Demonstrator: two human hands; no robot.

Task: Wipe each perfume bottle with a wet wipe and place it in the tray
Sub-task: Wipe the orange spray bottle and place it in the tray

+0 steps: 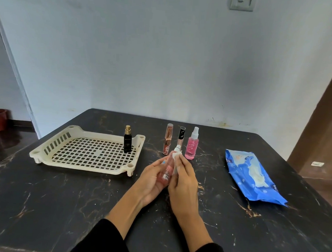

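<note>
Table (62,207): dark polished stone — marble-like, pale veins, slight sheen. Tray (83,166): cream moulded plastic, matt, perforated grid floor. Wipes pack (254,179): blue plastic film, glossy, creased. Pink spray bottle (191,147): clear smooth plastic — white plastic nozzle. Wall (164,59): matt paint.

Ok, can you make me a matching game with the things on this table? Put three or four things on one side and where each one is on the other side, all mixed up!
Things:
1. black bottle
2. pink spray bottle
3. blue wipes pack
4. peach bottle

Places:
A. lying flat on the table's right side
B. held in the left hand, while the right hand presses a wet wipe on it
C. standing inside the cream tray
D. standing on the table just right of two slim tubes

Pairs: 1-C, 2-D, 3-A, 4-B
</note>
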